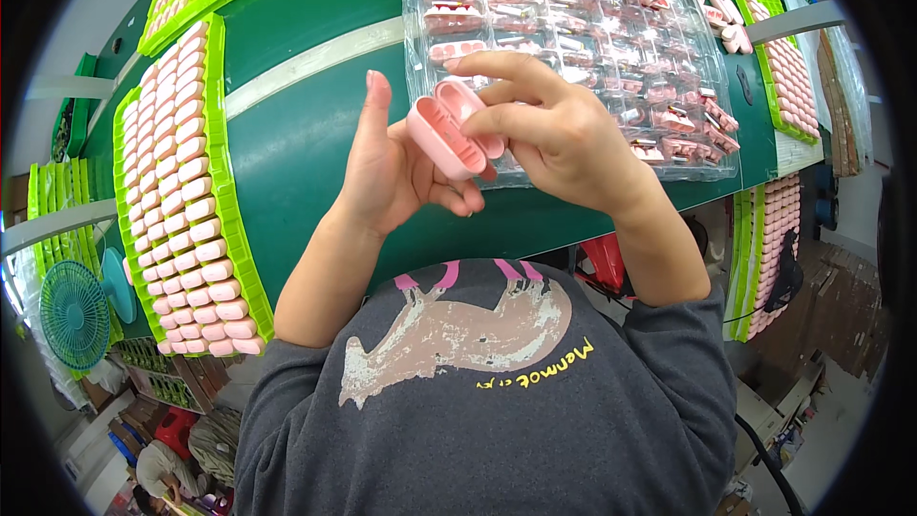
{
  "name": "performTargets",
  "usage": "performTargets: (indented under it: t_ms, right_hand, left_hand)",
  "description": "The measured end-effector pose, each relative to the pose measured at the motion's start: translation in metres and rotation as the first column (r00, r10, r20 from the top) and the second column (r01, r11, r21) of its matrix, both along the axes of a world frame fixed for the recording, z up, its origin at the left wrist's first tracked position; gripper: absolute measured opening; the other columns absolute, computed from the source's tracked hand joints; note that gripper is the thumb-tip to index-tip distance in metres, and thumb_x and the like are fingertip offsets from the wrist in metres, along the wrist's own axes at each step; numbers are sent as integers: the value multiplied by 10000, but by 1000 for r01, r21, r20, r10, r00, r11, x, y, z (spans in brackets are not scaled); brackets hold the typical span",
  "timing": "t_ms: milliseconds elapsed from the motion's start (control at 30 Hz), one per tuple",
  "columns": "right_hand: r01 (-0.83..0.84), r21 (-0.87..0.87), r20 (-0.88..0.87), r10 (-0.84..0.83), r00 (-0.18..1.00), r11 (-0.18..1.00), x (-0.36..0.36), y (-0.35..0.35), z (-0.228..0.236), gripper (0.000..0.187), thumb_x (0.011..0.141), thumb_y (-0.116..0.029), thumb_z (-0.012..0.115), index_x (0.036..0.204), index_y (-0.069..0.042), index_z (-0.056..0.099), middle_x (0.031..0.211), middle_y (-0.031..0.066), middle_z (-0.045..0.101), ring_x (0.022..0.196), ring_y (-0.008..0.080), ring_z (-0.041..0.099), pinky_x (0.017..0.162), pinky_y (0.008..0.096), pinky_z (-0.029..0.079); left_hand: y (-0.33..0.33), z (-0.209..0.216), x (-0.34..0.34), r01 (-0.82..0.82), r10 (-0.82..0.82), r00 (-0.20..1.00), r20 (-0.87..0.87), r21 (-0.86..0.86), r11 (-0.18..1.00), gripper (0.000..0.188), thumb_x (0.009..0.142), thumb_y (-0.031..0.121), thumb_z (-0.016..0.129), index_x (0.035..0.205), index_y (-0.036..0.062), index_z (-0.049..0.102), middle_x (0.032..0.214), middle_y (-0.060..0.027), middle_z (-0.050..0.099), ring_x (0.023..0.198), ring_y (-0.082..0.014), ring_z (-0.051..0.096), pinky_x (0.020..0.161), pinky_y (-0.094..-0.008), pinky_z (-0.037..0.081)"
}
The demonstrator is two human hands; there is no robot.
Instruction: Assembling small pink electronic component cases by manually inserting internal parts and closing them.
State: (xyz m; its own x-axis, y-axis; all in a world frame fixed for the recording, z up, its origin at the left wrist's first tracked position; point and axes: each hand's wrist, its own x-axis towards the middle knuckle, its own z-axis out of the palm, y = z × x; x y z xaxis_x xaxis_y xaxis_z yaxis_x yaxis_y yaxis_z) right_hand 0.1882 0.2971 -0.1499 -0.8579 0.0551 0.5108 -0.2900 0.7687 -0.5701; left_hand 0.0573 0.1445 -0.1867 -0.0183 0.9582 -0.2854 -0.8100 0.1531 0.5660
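Observation:
A small pink earbud case [442, 145] lies tilted in my left hand [380, 172], its hinged lid standing up and its ribbed inside facing up. My left thumb sticks up apart from the case, while the fingers curl beneath and support it. From the right, my right hand [573, 134] reaches over the case, with fingertips at the raised lid and its inner side. Whether a small part sits between those fingertips is hidden. Just beyond both hands lies a clear plastic compartment tray [611, 172] holding many small pink parts.
At left, a bright green tray [229, 172] carries rows of pink cases on the green table [296, 148]. Loose pink pieces [734, 36] and another filled green tray [778, 86] lie at right. A green fan [74, 315] stands far left. Someone else [162, 468] is at lower left.

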Motion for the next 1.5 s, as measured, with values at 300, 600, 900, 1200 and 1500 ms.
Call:
performTargets:
  t_ms: [300, 600, 900, 1200, 1500]
  right_hand:
    - [10, 41, -63, -7, 998, 999, 5, -13, -13, 292, 697, 99, 566, 949, -29, 637, 1207, 115, 571, 898, 272, 664, 744, 348, 562]
    - [258, -405, -19, -290, 957, 877, 27, -15, -22, 223, 803, -15, 623, 1026, -3, 621, 976, 127, 633, 775, 199, 647, 706, 315, 512]
    - [934, -135, 150, -925, 350, 332, 187, 135, 0, 217, 813, -148, 659, 1003, -46, 687, 796, 77, 686, 707, 167, 659, 682, 275, 509]
    - [645, 694, 455, -889, -48, 320, 155, 158, 7, 294, 727, -268, 717, 955, -83, 700, 981, 138, 683, 938, 295, 647, 813, 389, 510]
    - [867, 458, 58, -979, 194, 199, 164, 144, -16, 143, 774, -173, 695, 812, -43, 649, 800, 130, 664, 755, 308, 642, 694, 392, 509]
  left_hand:
    - [-2, 6, 14, -53, 61, 991, 119, -69, 996, 848, 927, 656, 108, 1026, -53, 564, 709, -167, 628, 523, -232, 624, 367, -275, 483]
    - [-1, 9, 19, -204, 203, 979, -20, -136, 969, 735, 959, 568, 228, 1242, -62, 480, 595, -101, 510, 365, -119, 361, 344, -212, 307]
    - [4, 14, 21, -257, 231, 954, -188, -128, 958, 661, 988, 443, 192, 1258, -100, 454, 603, -121, 505, 377, -114, 321, 350, -214, 287]
    - [11, 15, 30, -210, 186, 960, -209, -97, 973, 663, 987, 437, 176, 1245, -99, 468, 596, -130, 508, 377, -124, 341, 361, -223, 304]
    - [-2, 10, 21, -326, 332, 928, -170, 58, 943, 654, 984, 435, 206, 1240, -116, 448, 742, -154, 542, 495, -191, 454, 401, -269, 369]
